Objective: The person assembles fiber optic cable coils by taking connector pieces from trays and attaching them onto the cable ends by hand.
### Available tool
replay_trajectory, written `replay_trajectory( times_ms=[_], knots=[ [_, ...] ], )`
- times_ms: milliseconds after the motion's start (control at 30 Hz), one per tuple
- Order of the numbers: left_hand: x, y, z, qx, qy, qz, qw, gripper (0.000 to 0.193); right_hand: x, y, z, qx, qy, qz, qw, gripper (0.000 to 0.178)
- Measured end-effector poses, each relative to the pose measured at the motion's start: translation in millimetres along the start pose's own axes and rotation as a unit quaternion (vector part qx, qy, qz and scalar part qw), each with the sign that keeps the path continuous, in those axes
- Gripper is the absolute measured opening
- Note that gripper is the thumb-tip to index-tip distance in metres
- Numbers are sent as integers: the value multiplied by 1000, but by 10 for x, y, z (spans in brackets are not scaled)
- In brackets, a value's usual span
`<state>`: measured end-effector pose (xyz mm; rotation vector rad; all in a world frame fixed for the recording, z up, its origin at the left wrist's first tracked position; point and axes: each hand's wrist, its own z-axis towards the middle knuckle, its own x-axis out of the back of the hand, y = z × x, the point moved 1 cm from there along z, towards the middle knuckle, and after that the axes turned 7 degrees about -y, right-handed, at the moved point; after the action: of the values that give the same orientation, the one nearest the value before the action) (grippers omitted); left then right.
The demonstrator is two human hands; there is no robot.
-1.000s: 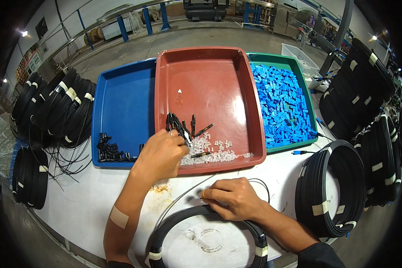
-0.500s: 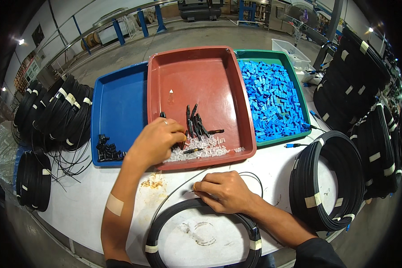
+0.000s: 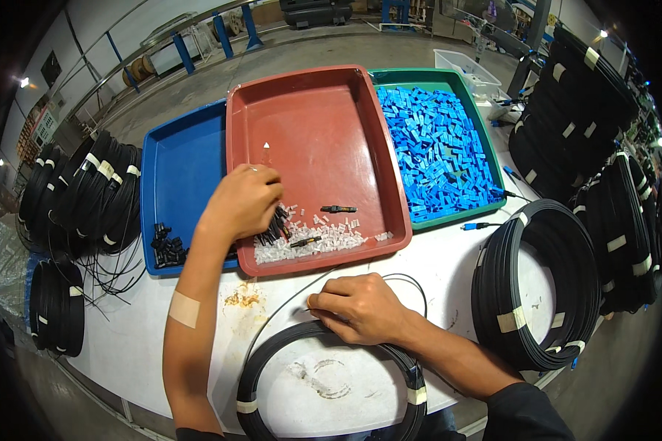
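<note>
My left hand reaches into the lower left of the red tray. Its fingers are curled downward, and their tips are hidden. Slim black connector parts lie bunched just under that hand, beside small clear plastic pieces. Two more black parts lie apart from the bunch, one on the clear pieces and one to their right. My right hand is closed in a pinch on a thin black cable, its short end poking out at the fingertips. Below this hand rests a taped black cable coil.
Left of the red tray is a blue tray with black pieces in its corner. A green tray holds many blue connector housings. Black cable coils stand at the left and right on the white table.
My left hand has shifted up and left in the red tray. The black parts, fanned out upright before, now lie bunched lower and further left. My right hand keeps its pinch.
</note>
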<state>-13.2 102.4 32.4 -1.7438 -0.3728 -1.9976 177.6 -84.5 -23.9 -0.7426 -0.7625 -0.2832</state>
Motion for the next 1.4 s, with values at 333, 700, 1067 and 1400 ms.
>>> replay_trajectory(
  times_ms=[333,700,1067,1400],
  knots=[
    [-94,618,69,-66,-54,-133,988,22,15,29,-28,-9,-12,-4,1000,17],
    [-161,602,366,-48,21,-224,973,28,0,25,-22,-3,-3,-2,1000,17],
    [-209,428,317,86,68,-129,986,20,1,25,-56,-26,-23,4,999,17],
    [40,180,-37,206,191,-123,952,17,-3,14,-29,-10,-12,2,1000,15]
  ],
)
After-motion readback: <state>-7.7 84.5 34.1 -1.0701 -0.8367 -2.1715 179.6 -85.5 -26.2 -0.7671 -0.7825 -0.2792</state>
